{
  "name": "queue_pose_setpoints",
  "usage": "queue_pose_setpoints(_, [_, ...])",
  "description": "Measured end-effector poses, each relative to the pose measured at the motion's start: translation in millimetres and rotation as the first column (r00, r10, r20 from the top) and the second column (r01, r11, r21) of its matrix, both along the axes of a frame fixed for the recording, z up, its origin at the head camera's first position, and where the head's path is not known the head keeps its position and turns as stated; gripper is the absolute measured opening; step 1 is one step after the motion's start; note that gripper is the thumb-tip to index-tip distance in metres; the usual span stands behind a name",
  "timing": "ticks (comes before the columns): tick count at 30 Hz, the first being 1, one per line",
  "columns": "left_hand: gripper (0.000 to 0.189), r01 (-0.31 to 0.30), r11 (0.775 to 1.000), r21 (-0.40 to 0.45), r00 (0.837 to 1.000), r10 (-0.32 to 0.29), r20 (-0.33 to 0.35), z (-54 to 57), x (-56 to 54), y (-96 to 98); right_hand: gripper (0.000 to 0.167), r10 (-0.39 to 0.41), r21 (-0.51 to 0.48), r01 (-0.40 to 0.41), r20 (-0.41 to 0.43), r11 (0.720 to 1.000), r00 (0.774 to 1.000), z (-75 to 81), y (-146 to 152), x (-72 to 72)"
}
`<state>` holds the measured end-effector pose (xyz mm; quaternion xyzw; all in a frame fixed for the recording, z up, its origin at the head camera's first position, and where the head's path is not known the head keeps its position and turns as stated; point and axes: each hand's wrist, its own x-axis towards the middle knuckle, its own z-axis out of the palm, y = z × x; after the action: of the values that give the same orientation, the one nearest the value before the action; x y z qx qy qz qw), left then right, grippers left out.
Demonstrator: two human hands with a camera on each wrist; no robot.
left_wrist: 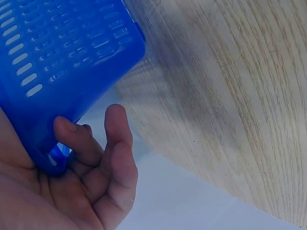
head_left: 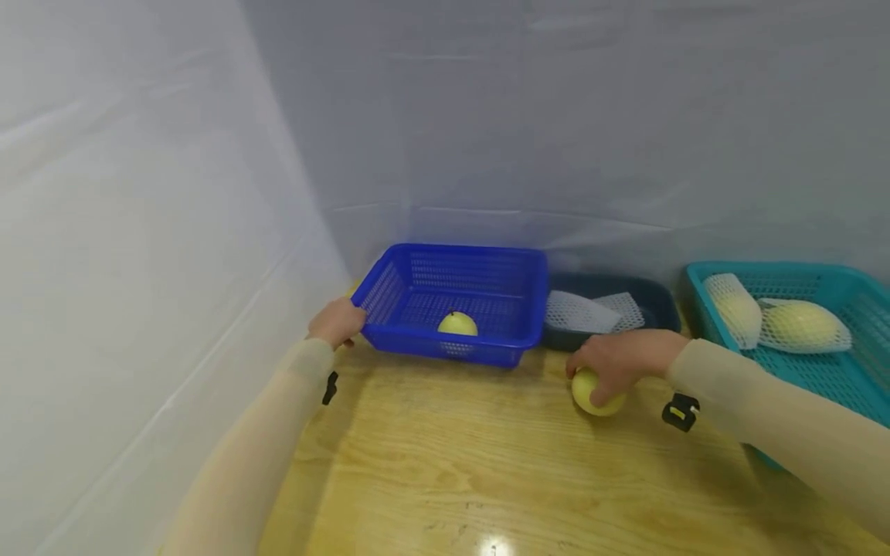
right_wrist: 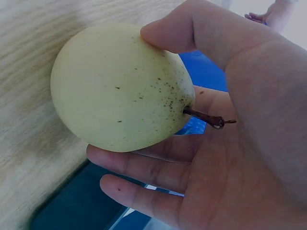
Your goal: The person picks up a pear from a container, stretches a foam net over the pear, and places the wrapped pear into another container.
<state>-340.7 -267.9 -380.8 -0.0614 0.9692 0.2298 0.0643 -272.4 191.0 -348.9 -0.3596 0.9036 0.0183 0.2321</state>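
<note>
My left hand (head_left: pixel 336 320) grips the left rim of a blue plastic basket (head_left: pixel 410 345), with thumb and fingers curled about its corner in the left wrist view. Inside this basket lies one yellow pear (head_left: pixel 459 323), its short stem pointing up. To the right, my right hand (head_left: pixel 629 355) holds another pear (right_wrist: pixel 110 91) between thumb and fingers, low over the wooden table. Brown specks and a dark stem, turned toward the palm, show on that pear in the right wrist view.
Behind the right hand stands a dark tray (head_left: pixel 664 301) with white foam nets (head_left: pixel 577 311) in it. A teal basket (head_left: pixel 799 378) at the right holds two net-wrapped pears (head_left: pixel 803 324). White sheeting (head_left: pixel 487 116) walls the table (head_left: pixel 417 455) at the back and left.
</note>
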Motion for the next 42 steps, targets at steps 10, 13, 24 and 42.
queue_pose_setpoints(10, [0.025,-0.001,1.0,0.005,1.0,0.001,-0.029,0.2,0.0,-0.5,0.057,-0.04,-0.011,0.04,0.006,0.999,0.999,0.5,-8.0,-15.0])
queue_pose_setpoints(13, [0.026,-0.001,1.0,0.015,0.999,0.001,-0.039,-1.3,0.4,-0.8,0.059,-0.061,-0.028,0.061,0.02,0.998,0.998,1.3,-7.9,-16.9])
queue_pose_setpoints(24, [0.024,0.011,1.0,0.01,0.999,-0.011,-0.051,-6.2,-4.2,-2.6,0.058,-0.104,-0.039,0.105,0.032,0.994,0.994,-1.7,-0.3,-19.8])
queue_pose_setpoints(42, [0.025,-0.015,1.0,0.022,0.999,0.016,-0.042,-7.5,-4.7,-2.2,0.067,-0.087,-0.127,0.085,-0.01,0.988,0.996,-11.9,15.3,-23.0])
